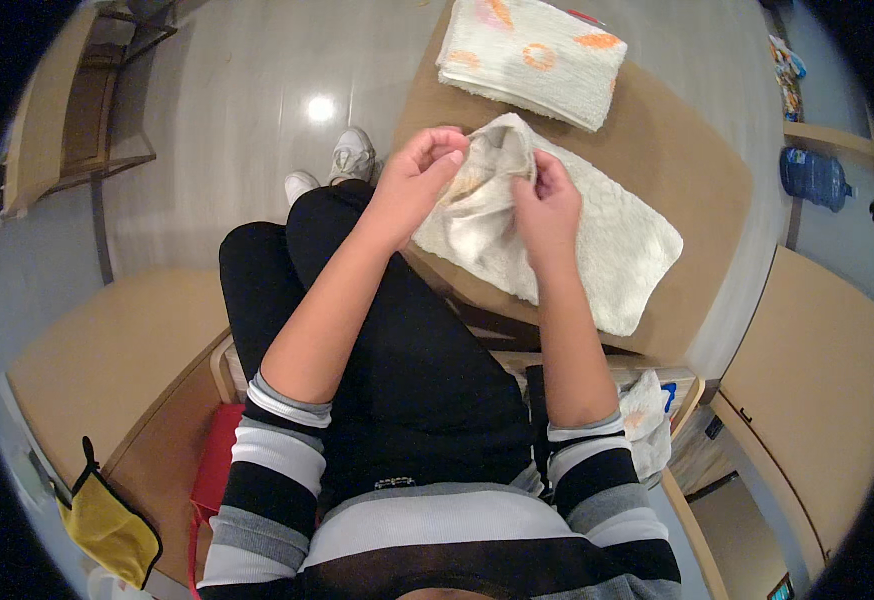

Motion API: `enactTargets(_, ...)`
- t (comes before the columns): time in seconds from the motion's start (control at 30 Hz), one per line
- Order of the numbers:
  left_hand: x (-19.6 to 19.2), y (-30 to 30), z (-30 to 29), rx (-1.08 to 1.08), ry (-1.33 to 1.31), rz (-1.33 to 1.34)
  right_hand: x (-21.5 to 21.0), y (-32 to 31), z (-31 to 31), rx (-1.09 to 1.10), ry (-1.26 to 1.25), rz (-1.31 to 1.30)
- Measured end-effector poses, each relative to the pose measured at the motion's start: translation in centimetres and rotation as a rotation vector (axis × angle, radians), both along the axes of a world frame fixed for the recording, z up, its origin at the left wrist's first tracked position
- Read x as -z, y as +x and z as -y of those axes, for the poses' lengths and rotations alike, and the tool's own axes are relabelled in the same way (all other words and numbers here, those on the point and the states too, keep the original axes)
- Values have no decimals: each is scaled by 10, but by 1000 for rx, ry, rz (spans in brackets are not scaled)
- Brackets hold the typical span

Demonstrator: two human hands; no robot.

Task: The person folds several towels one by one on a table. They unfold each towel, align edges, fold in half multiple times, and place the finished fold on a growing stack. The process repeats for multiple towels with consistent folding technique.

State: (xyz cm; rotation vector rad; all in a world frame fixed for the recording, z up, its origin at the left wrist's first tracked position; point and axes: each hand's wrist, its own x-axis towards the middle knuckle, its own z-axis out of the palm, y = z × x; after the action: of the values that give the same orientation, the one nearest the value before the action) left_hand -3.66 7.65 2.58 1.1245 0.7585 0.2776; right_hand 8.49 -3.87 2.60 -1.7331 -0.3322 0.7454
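A white towel [617,250] lies spread across the brown table in front of me, its left part bunched up into raised folds. My left hand [422,175] pinches the lifted part from the left, thumb against fingers. On the other side my right hand [549,205] grips the same raised edge between thumb and curled fingers. The cloth stands up in a loose peak between the two hands. Just beyond it sits a folded white towel [532,65] with orange and pink prints, touched by neither hand.
The brown table [692,160] has rounded corners. A white cloth [645,425] hangs by the chair arm at my right. A blue water jug [814,179] stands far right. To the left are a red bag [219,455] and a yellow cloth [107,525] with black edging.
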Motion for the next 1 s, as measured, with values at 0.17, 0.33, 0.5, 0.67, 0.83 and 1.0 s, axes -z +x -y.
enactTargets(0.17, 7, 10, 2, 91, 694, -374, -10, 13, 15, 76, 85, -187)
enactTargets(0.33, 6, 34, -6, 183, 894, -505, -18, 10, 13, 37, 90, -59)
enactTargets(0.5, 6, 42, -14, 206, 616, -467, -27, 9, 11, 30, 79, 139)
enactTargets(0.67, 8, 31, -4, -4, 874, -237, -31, 14, 8, 25, 57, 273)
enactTargets(0.83, 7, 31, 2, 13, 938, -292, -30, 12, 4, -13, 23, 292)
enactTargets(1.0, 9, 38, 6, 13, 1001, -449, -28, 11, 4, -35, -2, 342)
